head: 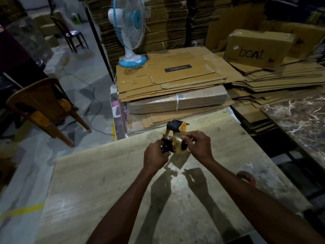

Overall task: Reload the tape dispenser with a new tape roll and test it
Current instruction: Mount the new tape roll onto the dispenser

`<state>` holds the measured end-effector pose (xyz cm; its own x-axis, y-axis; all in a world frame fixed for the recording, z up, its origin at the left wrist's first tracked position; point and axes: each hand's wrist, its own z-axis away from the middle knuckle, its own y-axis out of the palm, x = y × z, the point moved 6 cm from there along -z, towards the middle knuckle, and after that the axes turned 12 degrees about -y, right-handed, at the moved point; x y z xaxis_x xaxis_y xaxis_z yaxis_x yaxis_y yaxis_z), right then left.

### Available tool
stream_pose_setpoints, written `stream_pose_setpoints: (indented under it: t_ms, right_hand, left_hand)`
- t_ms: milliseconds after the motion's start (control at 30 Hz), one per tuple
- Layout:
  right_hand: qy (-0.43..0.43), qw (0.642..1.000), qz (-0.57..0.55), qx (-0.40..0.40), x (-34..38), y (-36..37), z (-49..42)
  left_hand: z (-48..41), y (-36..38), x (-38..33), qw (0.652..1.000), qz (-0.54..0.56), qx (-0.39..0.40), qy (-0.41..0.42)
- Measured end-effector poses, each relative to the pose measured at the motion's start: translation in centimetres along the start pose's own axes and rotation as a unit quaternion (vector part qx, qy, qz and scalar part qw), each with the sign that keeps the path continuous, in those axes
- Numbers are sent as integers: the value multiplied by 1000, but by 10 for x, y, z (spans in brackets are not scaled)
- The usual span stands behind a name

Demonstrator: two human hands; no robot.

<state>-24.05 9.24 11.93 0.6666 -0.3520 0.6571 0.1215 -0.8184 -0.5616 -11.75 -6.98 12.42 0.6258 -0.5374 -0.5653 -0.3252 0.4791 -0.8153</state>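
A yellow and black tape dispenser [175, 128] is held above the pale wooden table [98, 182], its black handle pointing away from me. A clear tape roll [179, 144] sits on the dispenser's hub. My left hand [154, 155] grips the black front part of the dispenser from the left. My right hand [198, 144] wraps its fingers around the tape roll from the right. The hands hide the lower part of the dispenser.
A reddish empty tape core [246, 176] lies on the table at the right. Flattened cardboard stacks [175, 80] rise beyond the far edge, with a blue and white fan [130, 29] and a "boAt" box [256, 48]. A wooden chair [44, 106] stands left; a marble top [299, 117] lies right.
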Motion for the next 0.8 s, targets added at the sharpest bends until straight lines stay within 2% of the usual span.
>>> stream_pose_setpoints:
  t_ms: [133,267,433,567,800]
  right_hand:
    - [30,999,10,-13,-22,-8,6]
    - [-10,998,61,2,-15,-10,10]
    - [-37,986,135,86,2,0,10]
    - [-27,981,138,132,7,5,2]
    - [-42,970,192,144,11,10,-10]
  left_hand:
    - [-4,-8,8,1000,23,-6,2]
    - [-7,-10,11,1000,30,8,-5]
    - [-7,-4,12,998,49,24,-6]
    - [-7,-1,12,998,59,35,11]
    - [-7,0,12,996,70,53,25]
